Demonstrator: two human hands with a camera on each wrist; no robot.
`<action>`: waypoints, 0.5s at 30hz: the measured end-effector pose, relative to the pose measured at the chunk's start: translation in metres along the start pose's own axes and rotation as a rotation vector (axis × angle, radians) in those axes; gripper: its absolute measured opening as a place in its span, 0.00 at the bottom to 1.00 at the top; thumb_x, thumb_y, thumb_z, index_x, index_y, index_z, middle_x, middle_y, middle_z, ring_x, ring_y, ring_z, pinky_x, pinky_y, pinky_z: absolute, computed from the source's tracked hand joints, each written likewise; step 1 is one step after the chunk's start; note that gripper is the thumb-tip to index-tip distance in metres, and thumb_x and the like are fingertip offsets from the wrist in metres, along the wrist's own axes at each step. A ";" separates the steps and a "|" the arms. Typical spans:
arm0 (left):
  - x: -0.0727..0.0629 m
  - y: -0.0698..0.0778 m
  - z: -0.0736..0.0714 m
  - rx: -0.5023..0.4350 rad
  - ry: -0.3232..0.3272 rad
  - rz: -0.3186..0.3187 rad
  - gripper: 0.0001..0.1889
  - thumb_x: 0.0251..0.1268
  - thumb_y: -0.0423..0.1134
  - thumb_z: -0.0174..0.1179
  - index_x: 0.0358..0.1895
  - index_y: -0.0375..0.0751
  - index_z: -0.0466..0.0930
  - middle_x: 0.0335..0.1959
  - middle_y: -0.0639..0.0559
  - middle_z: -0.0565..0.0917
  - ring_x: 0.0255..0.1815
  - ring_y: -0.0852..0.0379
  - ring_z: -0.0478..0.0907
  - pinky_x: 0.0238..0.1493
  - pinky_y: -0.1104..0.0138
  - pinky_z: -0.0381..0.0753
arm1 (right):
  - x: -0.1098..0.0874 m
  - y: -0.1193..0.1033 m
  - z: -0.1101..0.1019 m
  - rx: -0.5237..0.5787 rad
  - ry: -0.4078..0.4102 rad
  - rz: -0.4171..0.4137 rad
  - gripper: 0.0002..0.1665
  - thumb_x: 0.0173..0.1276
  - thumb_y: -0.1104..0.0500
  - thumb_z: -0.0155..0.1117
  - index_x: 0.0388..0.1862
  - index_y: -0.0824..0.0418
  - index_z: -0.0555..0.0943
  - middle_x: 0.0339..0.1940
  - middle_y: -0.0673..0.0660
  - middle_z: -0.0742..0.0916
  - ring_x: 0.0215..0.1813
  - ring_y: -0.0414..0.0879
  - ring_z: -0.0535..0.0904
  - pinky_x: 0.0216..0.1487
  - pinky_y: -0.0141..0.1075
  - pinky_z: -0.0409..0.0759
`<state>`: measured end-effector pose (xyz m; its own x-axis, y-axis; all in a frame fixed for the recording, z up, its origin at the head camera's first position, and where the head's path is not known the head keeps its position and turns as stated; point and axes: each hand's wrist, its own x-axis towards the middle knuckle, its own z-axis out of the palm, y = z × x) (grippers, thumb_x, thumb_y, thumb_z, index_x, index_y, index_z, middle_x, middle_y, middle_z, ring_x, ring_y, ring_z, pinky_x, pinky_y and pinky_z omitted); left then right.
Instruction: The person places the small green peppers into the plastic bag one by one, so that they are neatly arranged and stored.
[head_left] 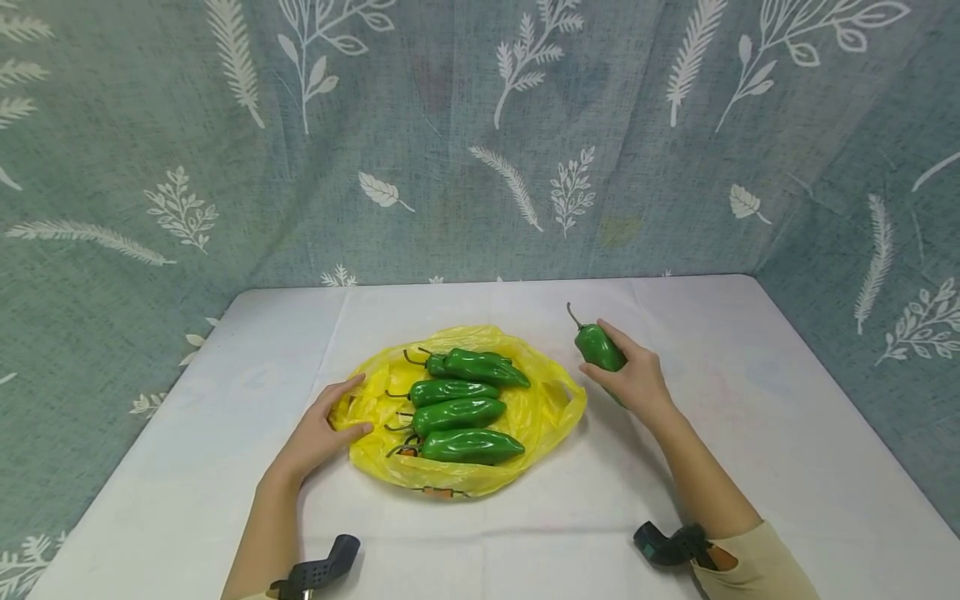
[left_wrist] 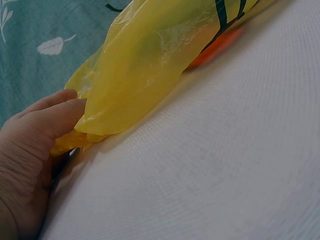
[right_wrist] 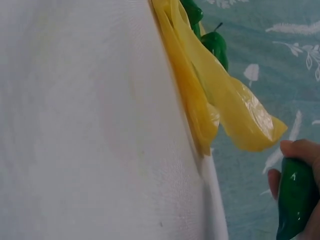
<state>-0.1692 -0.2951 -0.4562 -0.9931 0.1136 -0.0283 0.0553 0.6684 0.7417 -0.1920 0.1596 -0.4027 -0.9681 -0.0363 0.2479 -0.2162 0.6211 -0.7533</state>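
Note:
A crumpled yellow plastic bag lies spread on the table with its mouth up. Several glossy green chili peppers rest in it, mostly side by side, stems pointing left. At the bag's left edge is my left hand, thumb and fingers spread apart and touching the yellow plastic. To the right of the bag, my right hand holds one green pepper between thumb and fingers, its thin stem pointing up and left. This held pepper also shows in the right wrist view.
A white cloth covers the table. Grey-green fabric with white leaf prints hangs behind and at both sides. Something orange shows among the stems at the bag's lower left. Dark print and orange mark the bag's near side.

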 end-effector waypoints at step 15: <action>0.001 -0.002 0.001 -0.004 -0.006 0.010 0.42 0.54 0.55 0.66 0.72 0.57 0.57 0.71 0.45 0.61 0.74 0.37 0.50 0.68 0.36 0.48 | -0.001 -0.027 0.008 0.069 0.030 -0.208 0.43 0.53 0.63 0.74 0.68 0.63 0.68 0.61 0.66 0.77 0.53 0.61 0.79 0.45 0.51 0.83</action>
<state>-0.1700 -0.2955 -0.4586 -0.9919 0.1244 -0.0244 0.0650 0.6640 0.7449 -0.1863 0.1364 -0.3872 -0.8979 -0.1341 0.4192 -0.4197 0.5479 -0.7236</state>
